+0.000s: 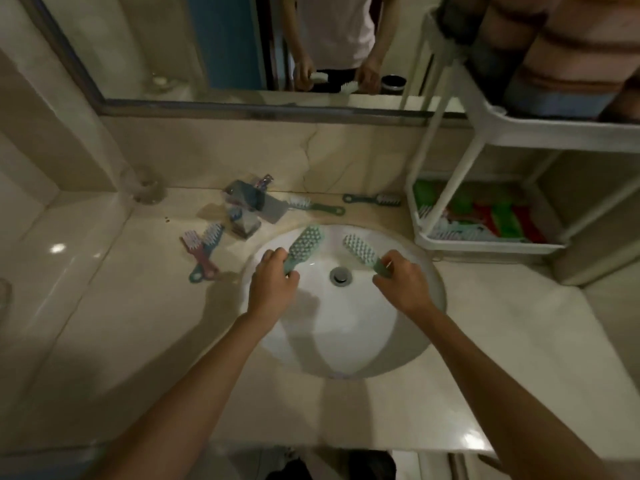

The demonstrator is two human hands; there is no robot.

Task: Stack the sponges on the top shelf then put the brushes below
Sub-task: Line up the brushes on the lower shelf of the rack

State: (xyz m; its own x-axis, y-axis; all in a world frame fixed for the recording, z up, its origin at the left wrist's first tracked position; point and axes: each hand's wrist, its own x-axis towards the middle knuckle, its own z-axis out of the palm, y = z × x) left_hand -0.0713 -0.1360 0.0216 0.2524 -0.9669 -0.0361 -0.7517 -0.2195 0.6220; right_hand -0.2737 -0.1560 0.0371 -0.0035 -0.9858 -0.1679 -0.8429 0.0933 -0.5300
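My left hand (pixel 273 282) grips the handle of a teal brush (pixel 304 245), bristles up, over the left side of the white sink (pixel 346 341). My right hand (pixel 403 284) holds a second teal brush (pixel 362 252) by its handle over the right side. A white rack (pixel 485 133) stands at the right. Striped sponges (pixel 554 60) are stacked on its top shelf. On the lower shelf (pixel 485 244) lie several brushes in green, red and white (pixel 485 216). Loose brushes remain on the counter: a pink and blue pair (pixel 202 247) at the left, two green-handled ones (pixel 317 206) (pixel 374 199) behind the sink.
A chrome tap (pixel 249 206) stands behind the sink on the marble counter (pixel 121 306). A mirror (pixel 225 46) runs along the back wall and reflects a person's hands holding the brushes. A dark jar shows in the mirror near the rack.
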